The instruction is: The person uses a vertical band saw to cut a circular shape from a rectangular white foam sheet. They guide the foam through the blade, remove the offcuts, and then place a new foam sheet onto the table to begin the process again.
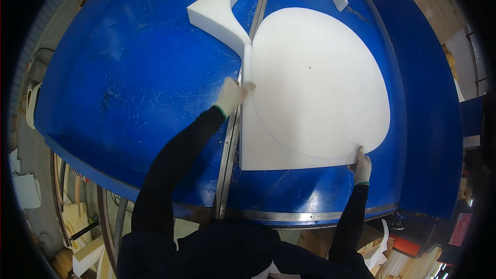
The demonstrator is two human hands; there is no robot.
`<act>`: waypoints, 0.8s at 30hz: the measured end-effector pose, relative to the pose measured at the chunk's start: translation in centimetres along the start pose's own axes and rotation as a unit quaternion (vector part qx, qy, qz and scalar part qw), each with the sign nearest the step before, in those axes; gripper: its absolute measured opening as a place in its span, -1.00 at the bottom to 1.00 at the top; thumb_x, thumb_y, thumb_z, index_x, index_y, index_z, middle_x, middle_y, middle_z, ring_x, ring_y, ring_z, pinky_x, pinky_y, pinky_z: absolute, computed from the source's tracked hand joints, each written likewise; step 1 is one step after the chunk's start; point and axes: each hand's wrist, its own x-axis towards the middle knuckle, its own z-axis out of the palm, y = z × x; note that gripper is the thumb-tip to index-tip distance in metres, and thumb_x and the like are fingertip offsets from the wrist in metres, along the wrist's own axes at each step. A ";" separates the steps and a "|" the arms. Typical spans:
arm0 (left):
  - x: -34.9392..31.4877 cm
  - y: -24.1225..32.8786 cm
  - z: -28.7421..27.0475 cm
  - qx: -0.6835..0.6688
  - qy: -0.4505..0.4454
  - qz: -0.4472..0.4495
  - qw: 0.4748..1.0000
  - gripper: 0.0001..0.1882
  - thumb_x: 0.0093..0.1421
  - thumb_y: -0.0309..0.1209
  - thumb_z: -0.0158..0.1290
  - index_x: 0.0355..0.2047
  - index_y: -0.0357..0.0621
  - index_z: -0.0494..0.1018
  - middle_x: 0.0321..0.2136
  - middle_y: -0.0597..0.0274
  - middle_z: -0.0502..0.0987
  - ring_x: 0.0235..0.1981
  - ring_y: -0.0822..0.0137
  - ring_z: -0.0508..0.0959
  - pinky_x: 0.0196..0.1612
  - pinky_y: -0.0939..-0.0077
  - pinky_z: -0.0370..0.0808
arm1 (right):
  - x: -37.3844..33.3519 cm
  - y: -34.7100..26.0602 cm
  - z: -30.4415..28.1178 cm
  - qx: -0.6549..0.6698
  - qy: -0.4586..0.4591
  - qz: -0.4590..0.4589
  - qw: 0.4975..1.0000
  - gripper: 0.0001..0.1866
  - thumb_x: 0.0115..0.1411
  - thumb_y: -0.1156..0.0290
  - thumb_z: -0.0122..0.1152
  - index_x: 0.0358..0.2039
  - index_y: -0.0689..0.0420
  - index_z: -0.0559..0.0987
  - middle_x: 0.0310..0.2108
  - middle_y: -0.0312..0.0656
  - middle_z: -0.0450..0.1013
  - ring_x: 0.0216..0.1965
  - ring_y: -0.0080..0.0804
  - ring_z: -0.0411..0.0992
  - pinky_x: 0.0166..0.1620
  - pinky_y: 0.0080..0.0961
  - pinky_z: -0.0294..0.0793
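Note:
A thick white foam slab lies on a blue table, its top and right side rounded and a faint curved line drawn near its lower left. A curved foam offcut runs up from the slab's left side and arches round the far end, a gap between them at the top. My left hand, in a pale glove with a green cuff, is closed on the foam at its left edge, blurred a little. At the lower right corner my right hand, gloved alike, grips the edge with fingers partly hidden.
The scratched blue table is split by a metal strip running away from me. A metal ruler edge lines its near side. A blue panel rises along the right. Foam scraps lie at the lower left, below the table.

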 end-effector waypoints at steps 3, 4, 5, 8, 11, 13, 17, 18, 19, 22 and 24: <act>-2.2 -1.0 0.5 -0.009 -0.016 -0.035 0.999 -0.47 0.17 -0.10 0.22 -0.27 -0.49 0.49 -0.38 -0.09 0.60 -0.32 0.20 0.62 -0.28 0.32 0.54 | 0.1 0.5 0.9 0.009 0.021 -0.038 0.999 -0.50 0.31 -0.06 0.25 -0.31 0.22 0.50 -0.43 -0.24 0.46 -0.52 -0.48 0.44 -0.49 -0.55 0.46; -2.5 -1.0 0.6 -0.014 -0.013 -0.045 0.999 -0.48 0.17 -0.11 0.22 -0.28 -0.48 0.49 -0.38 -0.09 0.60 -0.32 0.19 0.62 -0.27 0.32 0.54 | 0.2 0.5 1.1 0.016 0.020 -0.039 0.999 -0.49 0.30 -0.07 0.26 -0.32 0.22 0.50 -0.42 -0.23 0.47 -0.51 -0.48 0.44 -0.49 -0.55 0.46; -2.5 -1.0 0.6 -0.016 0.004 -0.038 0.999 -0.49 0.15 -0.11 0.22 -0.28 -0.47 0.49 -0.38 -0.11 0.61 -0.32 0.14 0.63 -0.24 0.28 0.54 | 0.2 0.6 1.2 0.023 0.018 -0.041 0.999 -0.48 0.30 -0.07 0.26 -0.32 0.23 0.51 -0.41 -0.22 0.48 -0.50 -0.48 0.45 -0.49 -0.55 0.46; -1.9 -1.3 1.1 -0.038 0.035 -0.025 0.998 -0.49 0.10 -0.11 0.22 -0.29 -0.43 0.50 -0.39 -0.16 0.62 -0.32 0.04 0.65 -0.19 0.22 0.54 | 0.2 0.6 1.2 0.007 0.004 -0.051 0.999 -0.47 0.28 -0.08 0.28 -0.30 0.24 0.52 -0.39 -0.19 0.49 -0.49 -0.47 0.46 -0.48 -0.55 0.47; -1.2 -1.4 1.2 -0.056 0.042 -0.027 0.997 -0.51 0.10 -0.11 0.21 -0.31 -0.43 0.51 -0.40 -0.15 0.63 -0.32 0.04 0.65 -0.20 0.24 0.54 | 0.1 0.4 1.2 -0.004 0.002 -0.046 0.999 -0.46 0.27 -0.09 0.28 -0.26 0.24 0.53 -0.38 -0.19 0.49 -0.46 -0.47 0.46 -0.46 -0.55 0.48; -0.9 -1.4 1.3 -0.035 0.053 -0.017 0.998 -0.52 0.10 -0.12 0.20 -0.33 -0.43 0.52 -0.41 -0.15 0.63 -0.32 0.04 0.65 -0.20 0.24 0.54 | -0.2 0.2 1.5 -0.007 0.003 -0.040 0.999 -0.46 0.27 -0.10 0.27 -0.25 0.24 0.54 -0.37 -0.20 0.49 -0.43 -0.47 0.47 -0.43 -0.53 0.49; -0.3 -1.3 1.2 -0.066 0.045 -0.026 0.997 -0.53 0.10 -0.12 0.20 -0.34 -0.43 0.53 -0.43 -0.14 0.63 -0.34 0.05 0.65 -0.21 0.24 0.54 | -0.7 -0.2 1.6 -0.015 -0.004 -0.037 0.999 -0.45 0.27 -0.12 0.26 -0.23 0.22 0.55 -0.35 -0.23 0.50 -0.37 -0.47 0.48 -0.38 -0.50 0.51; -0.2 -1.3 1.2 -0.064 0.050 -0.024 0.996 -0.53 0.10 -0.13 0.20 -0.34 -0.43 0.53 -0.43 -0.14 0.63 -0.34 0.06 0.65 -0.22 0.25 0.54 | -0.6 -0.1 1.5 -0.017 -0.006 -0.036 0.999 -0.45 0.27 -0.13 0.26 -0.22 0.21 0.55 -0.34 -0.24 0.50 -0.35 -0.47 0.48 -0.36 -0.50 0.52; -0.1 -1.2 1.2 -0.061 0.056 -0.023 0.996 -0.54 0.10 -0.14 0.20 -0.34 -0.42 0.53 -0.43 -0.13 0.63 -0.35 0.07 0.65 -0.22 0.25 0.54 | -0.5 0.0 1.6 -0.019 -0.004 -0.035 0.999 -0.46 0.27 -0.12 0.26 -0.22 0.21 0.55 -0.34 -0.24 0.50 -0.36 -0.47 0.48 -0.37 -0.50 0.52; 0.1 -0.8 0.9 -0.078 0.050 -0.039 0.995 -0.57 0.09 -0.16 0.22 -0.35 -0.41 0.54 -0.42 -0.12 0.63 -0.36 0.10 0.65 -0.23 0.26 0.54 | -0.4 0.4 1.9 -0.013 -0.003 -0.033 0.999 -0.48 0.28 -0.08 0.26 -0.22 0.22 0.55 -0.36 -0.24 0.50 -0.39 -0.48 0.48 -0.39 -0.50 0.50; 0.6 -0.9 0.9 -0.083 0.051 -0.038 0.994 -0.58 0.10 -0.17 0.22 -0.35 -0.40 0.53 -0.43 -0.10 0.63 -0.37 0.12 0.64 -0.24 0.27 0.54 | -0.5 0.5 2.2 0.005 -0.004 -0.031 0.999 -0.50 0.29 -0.05 0.27 -0.23 0.23 0.54 -0.38 -0.23 0.49 -0.43 -0.48 0.47 -0.42 -0.51 0.49</act>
